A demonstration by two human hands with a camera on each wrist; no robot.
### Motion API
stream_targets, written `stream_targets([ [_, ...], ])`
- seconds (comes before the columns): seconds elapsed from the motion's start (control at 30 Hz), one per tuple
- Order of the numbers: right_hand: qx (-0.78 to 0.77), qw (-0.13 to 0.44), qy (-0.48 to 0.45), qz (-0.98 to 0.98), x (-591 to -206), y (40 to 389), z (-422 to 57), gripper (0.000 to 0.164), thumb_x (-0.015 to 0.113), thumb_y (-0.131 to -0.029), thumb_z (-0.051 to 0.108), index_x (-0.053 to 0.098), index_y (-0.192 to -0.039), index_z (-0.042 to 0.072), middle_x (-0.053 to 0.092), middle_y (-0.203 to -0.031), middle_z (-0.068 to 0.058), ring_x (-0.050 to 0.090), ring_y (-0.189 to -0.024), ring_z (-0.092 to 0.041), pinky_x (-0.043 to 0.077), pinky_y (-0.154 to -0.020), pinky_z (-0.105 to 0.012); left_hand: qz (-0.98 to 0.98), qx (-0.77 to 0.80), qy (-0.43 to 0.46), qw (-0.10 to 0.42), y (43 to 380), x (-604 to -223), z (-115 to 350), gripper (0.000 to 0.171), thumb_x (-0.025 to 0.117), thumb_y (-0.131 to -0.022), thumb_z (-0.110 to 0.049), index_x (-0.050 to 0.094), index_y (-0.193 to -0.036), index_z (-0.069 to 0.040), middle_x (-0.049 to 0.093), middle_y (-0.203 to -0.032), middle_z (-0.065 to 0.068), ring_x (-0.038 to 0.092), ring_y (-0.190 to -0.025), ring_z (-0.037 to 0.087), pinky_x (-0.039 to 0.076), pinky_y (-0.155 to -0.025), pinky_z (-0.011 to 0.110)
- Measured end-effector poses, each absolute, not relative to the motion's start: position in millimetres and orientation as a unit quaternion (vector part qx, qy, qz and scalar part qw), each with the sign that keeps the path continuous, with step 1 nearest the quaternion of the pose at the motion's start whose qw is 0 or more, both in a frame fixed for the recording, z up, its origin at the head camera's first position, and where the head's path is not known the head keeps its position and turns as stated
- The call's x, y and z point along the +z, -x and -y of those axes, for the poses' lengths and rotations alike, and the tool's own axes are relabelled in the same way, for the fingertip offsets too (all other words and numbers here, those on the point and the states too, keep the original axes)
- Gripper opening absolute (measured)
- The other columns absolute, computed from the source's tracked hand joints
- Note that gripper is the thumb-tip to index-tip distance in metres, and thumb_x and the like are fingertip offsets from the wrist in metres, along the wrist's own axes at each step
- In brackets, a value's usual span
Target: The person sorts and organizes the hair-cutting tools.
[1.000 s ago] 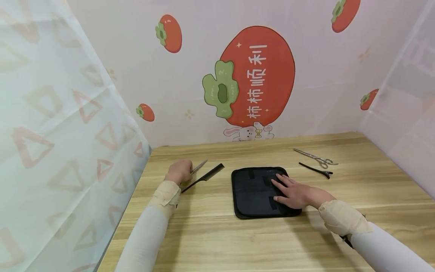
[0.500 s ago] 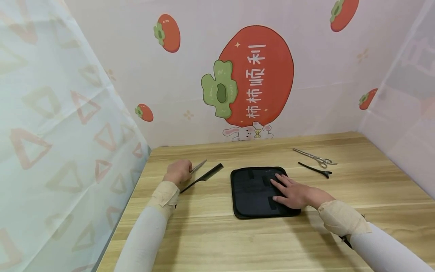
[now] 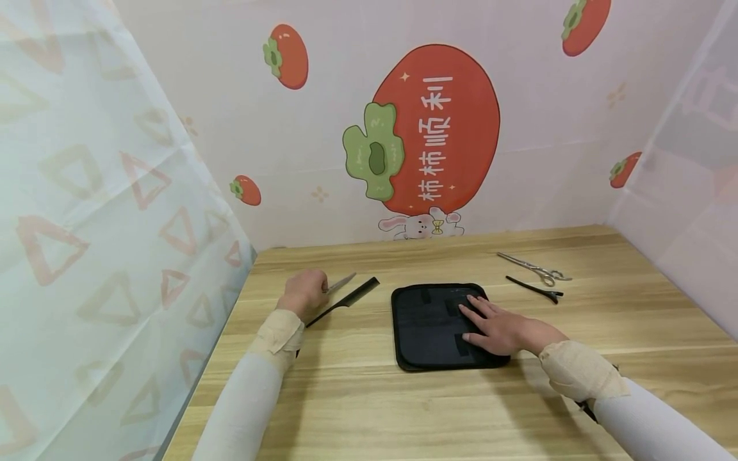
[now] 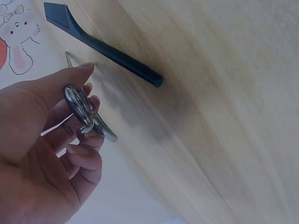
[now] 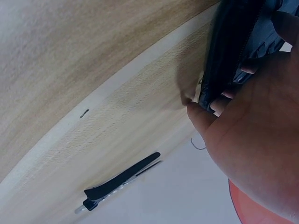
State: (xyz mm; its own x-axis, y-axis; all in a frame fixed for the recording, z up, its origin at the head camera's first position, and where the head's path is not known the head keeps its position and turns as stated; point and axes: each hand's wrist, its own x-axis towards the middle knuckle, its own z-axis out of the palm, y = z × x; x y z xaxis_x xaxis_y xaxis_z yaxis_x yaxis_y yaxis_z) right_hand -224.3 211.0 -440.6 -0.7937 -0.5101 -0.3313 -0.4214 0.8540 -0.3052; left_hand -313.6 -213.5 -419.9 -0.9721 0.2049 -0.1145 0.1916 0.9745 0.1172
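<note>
- The left hand [image 3: 303, 291] pinches a pair of metal scissors [image 4: 81, 102] by the handles, thumb on one side, fingers curled on the other, over the left part of the table [image 3: 369, 419].
- Those scissors look silvery and polished, the rounded finger loops catching the light; a slim, pointed blade end pokes out past the hand, aimed towards the back and right. I can't tell whether the tip touches the wood.
- Well apart from it, the right hand [image 3: 500, 330] lies spread on a black zippered case [image 3: 426, 342], fingers extended across its right half.
- The case sits flat around the middle of the table, nearly square with rounded corners, its dark top set inside a thicker black edge. A few blacker rectangular patches mark the top, with faint lettering near the far right corner, too small to read.
- A black tail comb [image 3: 356, 296] lies aslant between the left hand and the case, toothed end pointing away, thin tail reaching back towards the wrist.
- Over to the right, a black hair clip [image 3: 536, 289] rests just in front of a second pair of silver scissors [image 3: 530, 265], their loops turned rightward.
</note>
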Motion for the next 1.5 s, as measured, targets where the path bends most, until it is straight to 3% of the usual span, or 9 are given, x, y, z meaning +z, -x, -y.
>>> stream_targets([
  [0.3,-0.107,0.201,0.249,-0.941,-443,225,-211,0.074,0.045,-0.108,0.050,0.025,-0.163,0.005,0.010,-0.168,-0.027,0.010,-0.152,-0.050,0.024,-0.115,-0.068,-0.988,0.077,-0.118,0.069,313,-421,212,0.025,0.068,-0.090,-0.009,0.051,-0.072,-0.014,0.045,-0.073,0.000,0.042,-0.070,0.016,0.033,-0.061,0.034],
  [0.5,-0.109,0.204,0.249,-0.941,-442,225,-212,0.074,0.045,-0.108,0.050,0.024,-0.163,0.005,0.009,-0.168,-0.027,0.009,-0.153,-0.050,0.022,-0.116,-0.068,-0.988,0.070,-0.129,0.057,311,-415,206,0.011,0.070,-0.092,-0.013,0.062,-0.083,-0.013,0.057,-0.080,-0.001,0.051,-0.074,0.017,0.043,-0.064,0.037],
  [0.63,-0.109,0.204,0.250,-0.940,-441,225,-212,0.074,0.045,-0.108,0.050,0.024,-0.163,0.005,0.008,-0.168,-0.027,0.009,-0.153,-0.050,0.022,-0.116,-0.068,-0.987,0.061,-0.145,0.046,310,-410,199,0.012,0.076,-0.092,-0.019,0.066,-0.089,-0.014,0.062,-0.086,-0.001,0.055,-0.077,0.018,0.048,-0.066,0.039],
  [1.17,-0.109,0.198,0.250,-0.942,-444,225,-212,0.074,0.045,-0.108,0.049,0.023,-0.163,0.005,0.008,-0.168,-0.025,0.008,-0.153,-0.048,0.022,-0.117,-0.066,-0.981,0.020,-0.190,0.032,294,-392,166,0.019,0.082,-0.088,-0.026,0.066,-0.091,-0.015,0.060,-0.084,-0.004,0.055,-0.077,0.016,0.048,-0.067,0.040],
  [1.5,-0.108,0.199,0.252,-0.941,-439,221,-209,0.072,0.045,-0.108,0.047,0.025,-0.162,0.004,0.010,-0.168,-0.027,0.010,-0.153,-0.050,0.022,-0.117,-0.067,-0.973,0.009,-0.229,0.019,288,-390,149,0.025,0.085,-0.085,-0.028,0.062,-0.082,-0.019,0.061,-0.079,-0.006,0.055,-0.074,0.017,0.047,-0.066,0.039],
])
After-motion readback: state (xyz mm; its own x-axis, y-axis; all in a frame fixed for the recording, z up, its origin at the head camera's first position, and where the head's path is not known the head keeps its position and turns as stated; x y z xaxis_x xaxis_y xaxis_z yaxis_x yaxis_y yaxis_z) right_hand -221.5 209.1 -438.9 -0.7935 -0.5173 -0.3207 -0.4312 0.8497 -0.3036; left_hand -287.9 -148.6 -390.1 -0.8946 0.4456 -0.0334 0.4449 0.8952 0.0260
